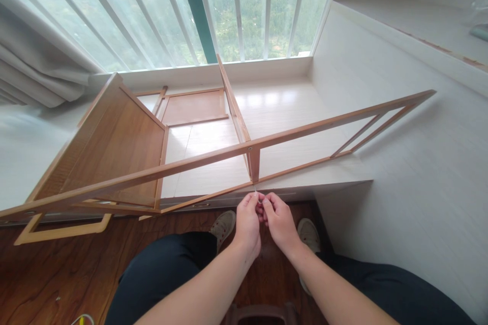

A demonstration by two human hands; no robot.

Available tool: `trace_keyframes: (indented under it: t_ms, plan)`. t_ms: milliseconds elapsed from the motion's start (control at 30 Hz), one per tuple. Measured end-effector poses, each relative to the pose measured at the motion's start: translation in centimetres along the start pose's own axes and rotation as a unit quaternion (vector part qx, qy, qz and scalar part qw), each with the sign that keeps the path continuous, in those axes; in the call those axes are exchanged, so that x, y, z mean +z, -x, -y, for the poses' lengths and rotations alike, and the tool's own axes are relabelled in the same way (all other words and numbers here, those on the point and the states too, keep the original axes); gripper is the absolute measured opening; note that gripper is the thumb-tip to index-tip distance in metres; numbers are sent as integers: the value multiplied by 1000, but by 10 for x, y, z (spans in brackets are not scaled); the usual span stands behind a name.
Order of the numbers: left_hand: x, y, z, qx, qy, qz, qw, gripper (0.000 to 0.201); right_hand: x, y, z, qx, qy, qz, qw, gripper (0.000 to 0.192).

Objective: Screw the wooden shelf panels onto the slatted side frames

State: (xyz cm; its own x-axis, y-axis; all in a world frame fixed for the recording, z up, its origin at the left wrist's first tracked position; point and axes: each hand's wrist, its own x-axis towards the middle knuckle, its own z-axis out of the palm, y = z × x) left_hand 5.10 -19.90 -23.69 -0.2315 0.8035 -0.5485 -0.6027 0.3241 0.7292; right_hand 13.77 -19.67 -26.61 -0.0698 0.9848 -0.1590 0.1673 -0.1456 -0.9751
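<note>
In front of me, my left hand [249, 216] and my right hand [278, 216] meet with fingertips pinched together. Between them is a thin bent silver rod that looks like a hex key [255, 189], its tip up against the lower rail of a wooden frame [206, 162]. Most of the rod is hidden by my fingers. A round bolt hole or bolt head [250, 149] shows on the frame's upper rail, where an upright wooden divider [236, 111] joins it. At the left end, a brown wooden panel [118, 147] stands tilted, attached to the frame.
The frame rests on a white window ledge [282, 106] and reaches towards the right wall. Another wooden panel [194, 106] lies behind it. A light wooden handle-shaped piece [64, 236] sticks out at lower left. Behind are barred windows and a grey curtain [38, 56]; a stool [263, 312] is below me.
</note>
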Motion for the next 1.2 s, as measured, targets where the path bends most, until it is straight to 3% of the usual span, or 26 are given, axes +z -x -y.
trace_keyframes:
  t_ms: [267,467,1200]
  plan:
    - [-4,-4,4,8,-5,-6,1000,27,-2,6,8,-45,48,-8,998,26]
    - [-5,-1,5,-27,53,19,998,33,-3,8,11,-99,139,-27,985,22]
    - [-6,-3,6,-41,47,16,998,32,-4,8,7,-100,130,-20,986,23]
